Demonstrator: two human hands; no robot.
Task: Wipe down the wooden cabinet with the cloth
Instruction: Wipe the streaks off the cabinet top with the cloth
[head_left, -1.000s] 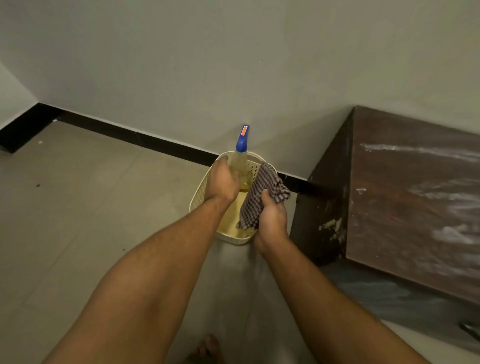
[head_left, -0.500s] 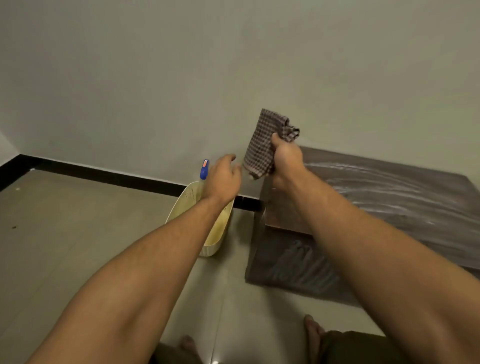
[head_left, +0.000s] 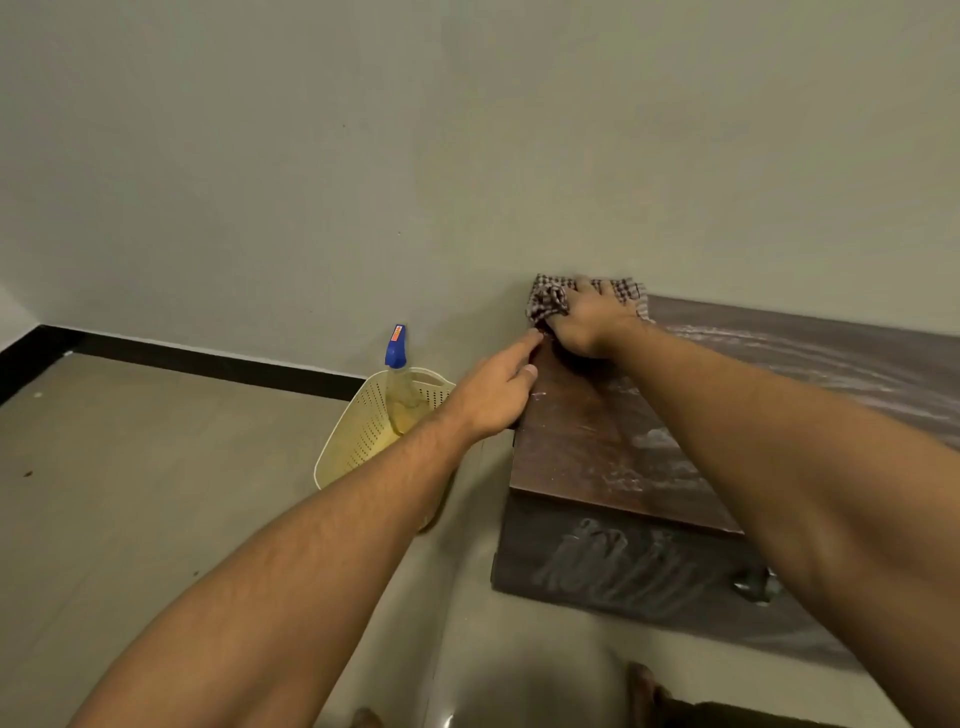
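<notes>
A low dark wooden cabinet (head_left: 587, 447) stands against the wall at the right, its top streaked with pale dust or wet marks. My right hand (head_left: 589, 322) presses a checked brown cloth (head_left: 548, 299) flat onto the cabinet's far left corner by the wall. My left hand (head_left: 493, 392) rests on the cabinet's left edge with fingers extended, holding nothing. Both forearms reach in from the bottom of the view.
A cream perforated basket (head_left: 363, 431) sits on the tiled floor just left of the cabinet, with a spray bottle (head_left: 397, 374) with a blue nozzle standing in it. A black skirting (head_left: 208, 361) runs along the wall. My feet show at the bottom edge.
My left hand let go of the spray bottle in the basket and moved to the cabinet's edge. My right hand carried the cloth up and set it down on the cabinet's far corner.
</notes>
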